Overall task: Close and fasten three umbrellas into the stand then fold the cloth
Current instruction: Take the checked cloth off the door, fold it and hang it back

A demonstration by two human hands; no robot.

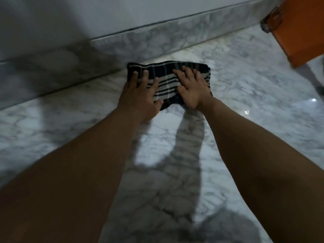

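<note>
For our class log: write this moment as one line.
left hand: flat on cloth | right hand: flat on cloth | cloth: folded, on marble floor

The cloth (166,83) is lying folded flat on the marble floor (245,106). It is showing black and pale stripes.

We note open grey-veined white marble floor (236,106) on the near, left and right sides of the folded black-and-white striped cloth (168,81); a hand could pass there. Just beyond the cloth's far edge, the raised marble skirting along the wall (140,41) blocks passage. At upper right, well apart from the cloth, an orange boxy object with a dark metal fitting (301,28) stands in the way. Both forearms span the near approach.
</note>
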